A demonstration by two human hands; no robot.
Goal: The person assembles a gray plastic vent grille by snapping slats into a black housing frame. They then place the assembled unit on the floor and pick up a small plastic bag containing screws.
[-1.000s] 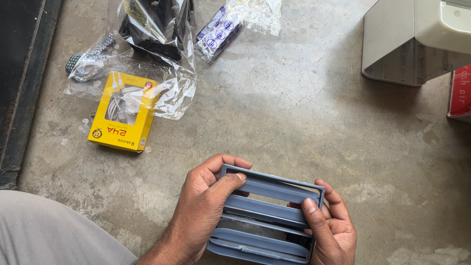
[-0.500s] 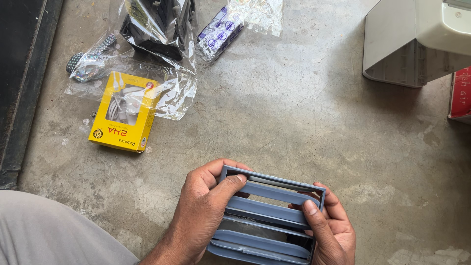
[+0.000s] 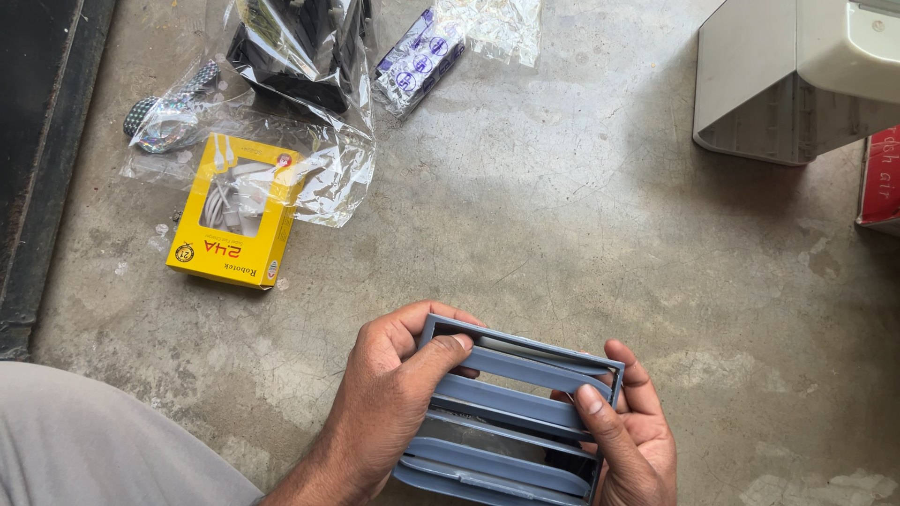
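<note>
Head view: grey-blue louvered vent frame is held low in frame over the concrete floor, gripped at both side edges. Left hand is clenched on the left edge, thumb laid across the top slat, fingers curled behind. Right hand is clamped on the right edge, thumb pressed on a middle slat. Slats run between the two thumbs. Up and left of the left fingers, a yellow rectangular box with a clear window is lying flat, partly covered by a crumpled clear plastic bag. A smaller clear packet holding purple-white items is seen further up. White-grey housing and a red package edge are seen up-right of the right fingers.
</note>
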